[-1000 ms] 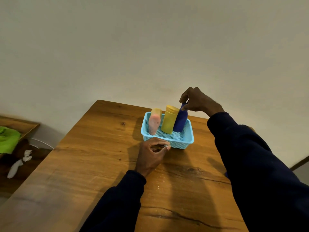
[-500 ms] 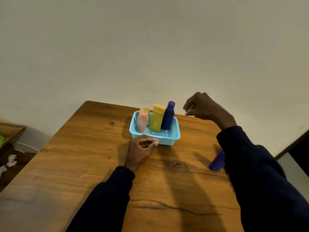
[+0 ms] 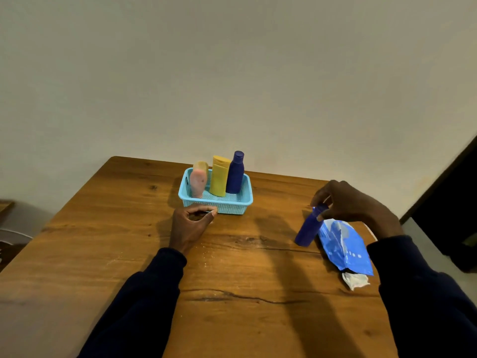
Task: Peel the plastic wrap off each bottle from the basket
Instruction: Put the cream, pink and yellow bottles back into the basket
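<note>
The right hand [image 3: 353,205] pinched the cap of a tilted blue bottle [image 3: 309,227], a blue pack [image 3: 343,245] just beneath its wrist. The left hand [image 3: 192,223], curled and empty, touched the basket [image 3: 219,204]. Steadying the bottle's base first would help the wrap peel cleanly.

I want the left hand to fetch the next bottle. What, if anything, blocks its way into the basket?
Only the basket's near wall; the left hand must lift over it. The yellow bottle stands open above.

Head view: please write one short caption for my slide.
Right hand grips a blue bottle by a blue packet; left hand rests before the basket.
</note>
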